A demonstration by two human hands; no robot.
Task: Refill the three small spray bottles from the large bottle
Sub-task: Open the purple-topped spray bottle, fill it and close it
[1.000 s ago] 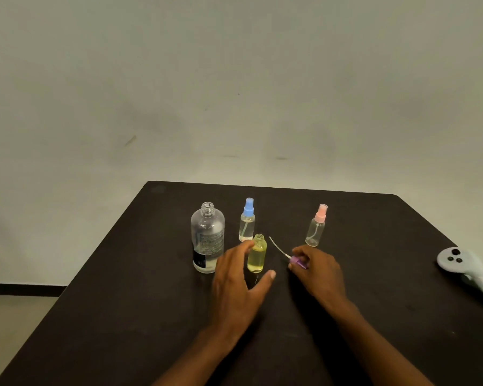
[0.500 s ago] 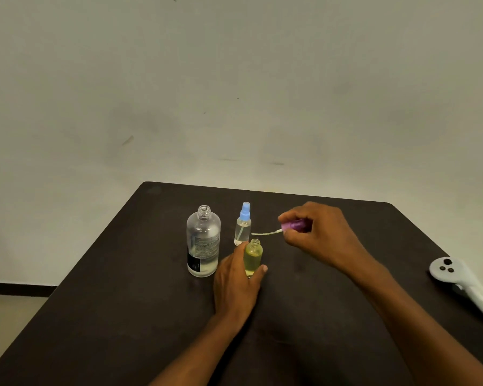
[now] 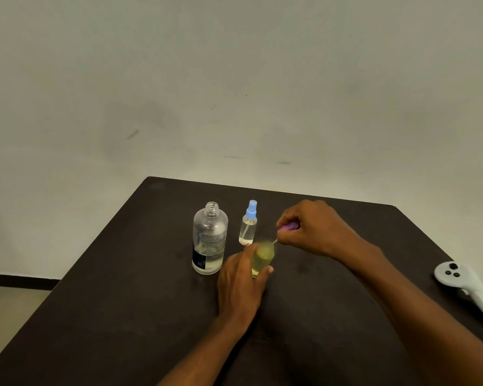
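**Purple cap held by yellow bottle**

On the dark bench (image 3: 123, 302), fingers of the left hand (image 3: 241, 285) clasp the small yellow-filled bottle (image 3: 261, 257). Fingers of the right hand (image 3: 315, 229) pinch the purple spray cap (image 3: 289, 226) just beyond it. Behind stand the uncapped large clear bottle (image 3: 209, 238), its label unreadable, and the blue-capped spray bottle (image 3: 248, 224).

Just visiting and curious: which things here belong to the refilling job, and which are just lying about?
In the job: large bottle, blue-capped spray bottle, yellow-filled bottle held by the left hand, purple spray cap pinched in the right hand.
Lying about: white controller near the table's right edge.
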